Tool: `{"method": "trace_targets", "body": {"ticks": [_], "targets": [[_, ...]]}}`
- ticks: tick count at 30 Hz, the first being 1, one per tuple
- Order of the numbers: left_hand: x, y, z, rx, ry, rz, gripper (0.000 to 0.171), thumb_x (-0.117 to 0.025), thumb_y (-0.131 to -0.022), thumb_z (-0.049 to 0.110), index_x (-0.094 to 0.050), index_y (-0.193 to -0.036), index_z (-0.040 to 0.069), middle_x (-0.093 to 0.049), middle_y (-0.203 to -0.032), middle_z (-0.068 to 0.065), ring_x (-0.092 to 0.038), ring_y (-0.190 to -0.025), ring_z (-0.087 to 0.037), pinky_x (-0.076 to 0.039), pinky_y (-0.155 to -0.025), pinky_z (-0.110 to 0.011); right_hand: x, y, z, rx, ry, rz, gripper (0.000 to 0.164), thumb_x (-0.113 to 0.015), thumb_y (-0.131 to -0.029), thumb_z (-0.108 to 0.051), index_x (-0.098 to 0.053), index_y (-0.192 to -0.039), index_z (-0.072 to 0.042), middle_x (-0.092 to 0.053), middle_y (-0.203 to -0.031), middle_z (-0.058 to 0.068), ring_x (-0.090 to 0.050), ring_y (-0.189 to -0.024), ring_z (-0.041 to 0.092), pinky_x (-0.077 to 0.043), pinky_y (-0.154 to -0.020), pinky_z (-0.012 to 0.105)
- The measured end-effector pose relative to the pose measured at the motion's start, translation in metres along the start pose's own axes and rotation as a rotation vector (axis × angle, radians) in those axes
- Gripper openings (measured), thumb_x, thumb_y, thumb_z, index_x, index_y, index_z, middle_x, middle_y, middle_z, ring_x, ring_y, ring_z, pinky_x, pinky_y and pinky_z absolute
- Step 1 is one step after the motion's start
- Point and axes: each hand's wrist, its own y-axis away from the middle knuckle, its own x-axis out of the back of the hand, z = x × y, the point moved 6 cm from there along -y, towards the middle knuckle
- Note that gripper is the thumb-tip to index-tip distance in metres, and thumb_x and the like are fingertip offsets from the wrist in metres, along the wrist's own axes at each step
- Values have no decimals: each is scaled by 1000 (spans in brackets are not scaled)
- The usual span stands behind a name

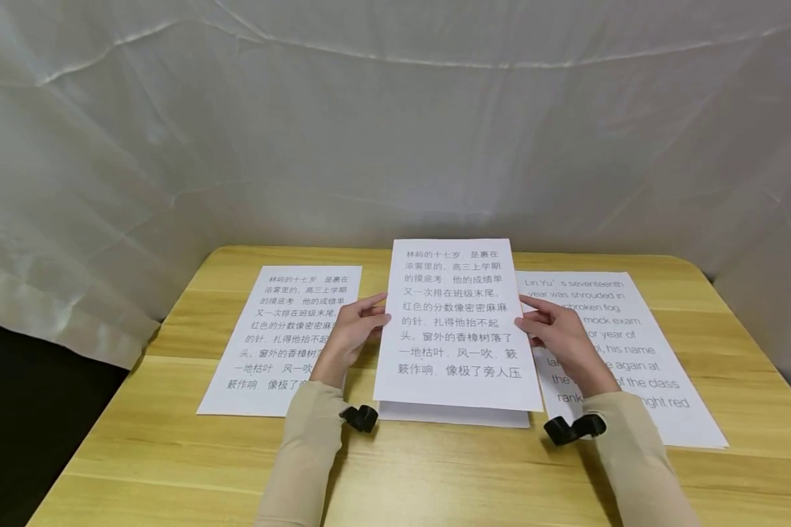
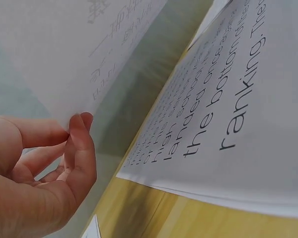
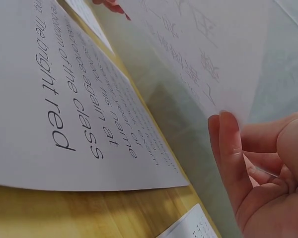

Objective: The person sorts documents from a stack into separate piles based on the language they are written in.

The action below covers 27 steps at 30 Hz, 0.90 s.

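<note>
A sheet of white paper printed with Chinese text (image 1: 458, 322) is held up by its two side edges. The left hand (image 1: 351, 335) pinches its left edge between thumb and fingers, shown closely in the left wrist view (image 2: 54, 168). On the opposite edge the right hand (image 1: 560, 338) has the same pinch, visible in the right wrist view (image 3: 258, 168). Below the raised sheet lies a middle paper stack (image 1: 458, 416), mostly hidden in the head view. Both wrist views reveal large English text on this stack's top sheet (image 2: 258, 148).
On the wooden table (image 1: 435, 483), a Chinese-text sheet (image 1: 237, 395) lies to the left, partly behind the left hand. To the right sits an English-text paper stack (image 1: 692, 432), partly covered by the right hand. A pale curtain (image 1: 395, 146) hangs behind the table.
</note>
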Motion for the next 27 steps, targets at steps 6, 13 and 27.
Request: {"method": "trace_targets", "body": {"ticks": [6, 13, 27], "targets": [[-1, 1, 1, 8, 5, -6, 49, -61, -89, -8, -55, -136, 5, -57, -105, -11, -57, -82, -16, -51, -71, -25, 1, 0, 0, 5, -2, 4, 56, -62, -94, -13, -42, -146, -5, -59, -111, 17, -58, -77, 10, -55, -70, 28], [-1, 0, -2, 39, -11, -3, 51, -62, -88, -6, -54, -137, 8, -58, -108, -11, -58, -85, -16, -52, -76, -26, -1, 2, -2, 14, -20, -4, 57, -63, -94, -13, -41, -146, -4, -59, -111, 17, -58, -78, 9, -54, -68, 26], [-1, -1, -2, 34, -10, 9, 52, -62, -87, -7, -55, -137, 8, -59, -109, -13, -59, -84, -17, -53, -76, -27, -1, 5, -4, -18, -30, -5, 58, -63, -95, -14, -40, -147, -5, -59, -114, 18, -58, -81, 10, -53, -69, 24]]}}
